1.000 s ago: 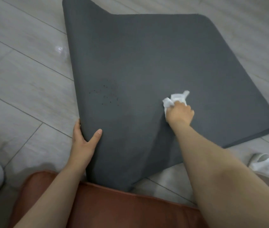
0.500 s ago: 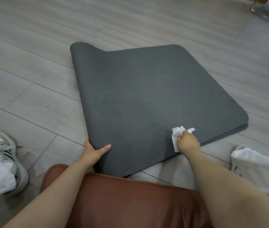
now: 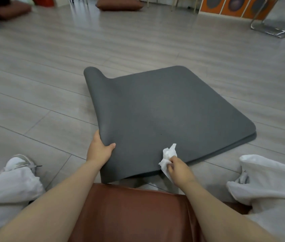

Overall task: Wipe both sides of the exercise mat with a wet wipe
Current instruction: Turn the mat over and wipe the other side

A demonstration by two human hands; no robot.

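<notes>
The dark grey exercise mat [image 3: 164,110] lies folded over itself on the pale floor, with a rounded fold along its left side. My left hand [image 3: 99,150] grips that left folded edge near the mat's front corner, thumb on top. My right hand [image 3: 180,169] is closed on a crumpled white wet wipe [image 3: 168,156] at the mat's near edge. The wipe rests against the mat's surface.
A brown cushion [image 3: 134,213] sits under me between my legs in white trousers [image 3: 7,187]. A shoe [image 3: 22,162] shows at the left. Far back are another brown cushion [image 3: 119,4], a chrome chair frame [image 3: 276,23] and orange cabinets [image 3: 234,5].
The view has lifted and pulled back, showing more of the room. My right hand has drawn the wipe toward me to the mat's near edge. My left hand has stayed on the folded edge.
</notes>
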